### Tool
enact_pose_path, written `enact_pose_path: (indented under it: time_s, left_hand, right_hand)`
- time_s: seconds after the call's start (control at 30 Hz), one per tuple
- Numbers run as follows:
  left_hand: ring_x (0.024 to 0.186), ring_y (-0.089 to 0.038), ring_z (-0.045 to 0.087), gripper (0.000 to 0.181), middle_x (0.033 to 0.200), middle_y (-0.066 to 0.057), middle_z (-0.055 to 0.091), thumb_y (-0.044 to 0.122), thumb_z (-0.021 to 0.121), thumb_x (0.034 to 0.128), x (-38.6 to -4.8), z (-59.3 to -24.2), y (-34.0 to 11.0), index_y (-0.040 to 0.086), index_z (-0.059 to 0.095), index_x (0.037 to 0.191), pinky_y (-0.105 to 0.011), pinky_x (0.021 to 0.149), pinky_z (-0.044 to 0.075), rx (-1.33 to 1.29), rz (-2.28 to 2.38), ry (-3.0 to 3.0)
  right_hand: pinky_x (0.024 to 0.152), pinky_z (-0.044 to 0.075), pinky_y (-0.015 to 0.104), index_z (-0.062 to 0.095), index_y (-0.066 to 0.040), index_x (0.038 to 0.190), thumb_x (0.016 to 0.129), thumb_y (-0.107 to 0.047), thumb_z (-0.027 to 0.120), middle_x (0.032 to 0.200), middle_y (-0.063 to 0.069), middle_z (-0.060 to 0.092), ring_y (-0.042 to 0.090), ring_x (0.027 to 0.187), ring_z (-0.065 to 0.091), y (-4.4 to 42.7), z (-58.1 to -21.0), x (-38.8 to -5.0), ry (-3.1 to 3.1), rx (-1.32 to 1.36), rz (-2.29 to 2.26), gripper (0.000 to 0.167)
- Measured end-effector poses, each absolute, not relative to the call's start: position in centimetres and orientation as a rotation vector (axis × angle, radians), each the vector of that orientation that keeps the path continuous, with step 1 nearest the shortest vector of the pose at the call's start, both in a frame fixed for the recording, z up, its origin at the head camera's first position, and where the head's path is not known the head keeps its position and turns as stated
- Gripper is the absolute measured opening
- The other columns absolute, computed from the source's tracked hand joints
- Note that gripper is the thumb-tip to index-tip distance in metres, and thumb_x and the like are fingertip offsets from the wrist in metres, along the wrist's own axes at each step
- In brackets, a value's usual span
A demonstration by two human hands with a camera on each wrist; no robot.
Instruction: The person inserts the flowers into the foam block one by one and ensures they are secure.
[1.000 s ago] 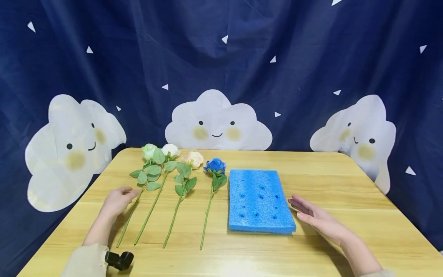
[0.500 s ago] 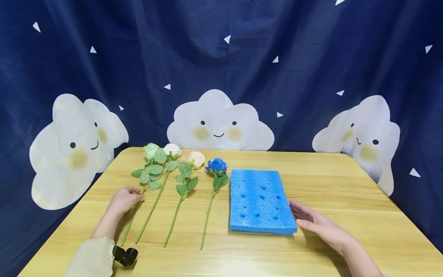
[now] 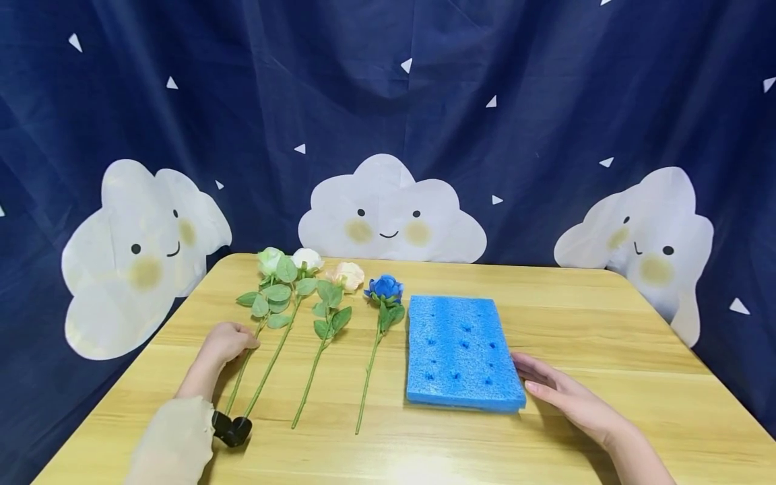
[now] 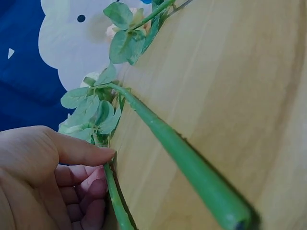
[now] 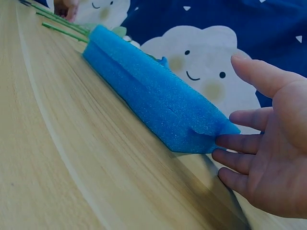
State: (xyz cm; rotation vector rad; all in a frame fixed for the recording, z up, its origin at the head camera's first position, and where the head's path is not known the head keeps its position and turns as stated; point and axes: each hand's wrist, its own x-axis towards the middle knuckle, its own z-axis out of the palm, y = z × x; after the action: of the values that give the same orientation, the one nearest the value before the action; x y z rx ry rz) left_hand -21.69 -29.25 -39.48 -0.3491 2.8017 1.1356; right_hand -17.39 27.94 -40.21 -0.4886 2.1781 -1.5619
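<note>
My left hand (image 3: pixel 228 343) pinches the stem of the leftmost flower, a pale green artificial rose (image 3: pixel 269 261) lying on the table. In the left wrist view the thumb meets that stem (image 4: pixel 112 188) just below the leaves, with the other fingers curled beside it. To its right lie a white rose (image 3: pixel 307 260), a peach rose (image 3: pixel 348 275) and a blue rose (image 3: pixel 384 287), stems toward me. A blue foam block (image 3: pixel 463 353) with several holes lies flat right of the flowers. The loosely extended fingers of my right hand (image 3: pixel 570 396) touch its right edge.
The wooden table (image 3: pixel 594 316) has rounded far corners. Behind it hangs a dark blue curtain (image 3: pixel 521 81) with white smiling clouds. A black wrist device (image 3: pixel 232 429) on my left sleeve overlaps the lower ends of two stems.
My left hand has moved right onto the pale green rose's stem, and its fingers have closed there. My right hand has come up against the foam block's edge. The view has shifted slightly.
</note>
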Motion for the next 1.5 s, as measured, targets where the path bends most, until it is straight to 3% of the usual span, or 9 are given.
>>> enact_pose_path:
  time_s: [0.27, 0.67, 1.0, 1.3, 1.5]
  left_hand:
    - [0.060, -0.018, 0.053, 0.009, 0.067, -0.008, 0.055, 0.006, 0.060, 0.0794, -21.2, -39.2, -29.6, -0.002, 0.059, 0.077, -0.028, 0.052, 0.048, -0.445, 1.226, 2.706]
    - [0.065, -0.018, 0.053, 0.024, 0.070, -0.008, 0.054, 0.005, 0.050, 0.0832, -20.2, -38.2, -30.5, -0.012, 0.057, 0.099, -0.029, 0.058, 0.051, -0.421, 1.316, 2.716]
    - [0.073, -0.015, 0.058, 0.037, 0.093, -0.018, 0.058, 0.011, 0.051, 0.0934, -20.2, -35.5, -28.9, -0.017, 0.049, 0.117, -0.031, 0.068, 0.055, -0.278, 1.486, 2.753]
    - [0.076, -0.013, 0.061, 0.030, 0.086, -0.007, 0.067, 0.011, 0.050, 0.0948, -20.3, -33.0, -26.3, -0.013, 0.052, 0.113, -0.030, 0.068, 0.055, -0.091, 1.576, 2.816]
    - [0.072, -0.008, 0.062, 0.027, 0.089, -0.015, 0.067, 0.008, 0.052, 0.0936, -20.4, -31.7, -23.8, -0.014, 0.053, 0.110, -0.029, 0.066, 0.055, 0.022, 1.710, 2.792]
  right_hand:
    - [0.093, 0.030, 0.009, 0.024, 0.001, 0.144, 0.100, -0.018, 0.040, 0.147, 0.022, 0.025, -0.009, 0.117, 0.040, 27.9, -40.3, -17.3, 2.213, -0.479, -1.558, 0.050]
    - [0.092, 0.029, 0.008, 0.025, 0.004, 0.143, 0.100, -0.019, 0.040, 0.145, 0.024, 0.027, -0.010, 0.115, 0.041, 28.0, -40.3, -17.3, 2.253, -0.446, -1.562, 0.051]
    - [0.093, 0.029, 0.008, 0.025, 0.005, 0.142, 0.100, -0.017, 0.039, 0.146, 0.025, 0.026, -0.008, 0.116, 0.041, 27.8, -40.5, -17.4, 2.229, -0.489, -1.590, 0.050]
    - [0.092, 0.029, 0.008, 0.025, 0.004, 0.143, 0.100, -0.019, 0.040, 0.146, 0.024, 0.027, -0.009, 0.115, 0.041, 27.9, -40.6, -17.2, 2.228, -0.456, -1.592, 0.051]
    - [0.093, 0.028, 0.008, 0.027, 0.004, 0.142, 0.100, -0.018, 0.040, 0.146, 0.023, 0.028, -0.008, 0.117, 0.040, 27.7, -40.5, -17.2, 2.237, -0.471, -1.594, 0.049]
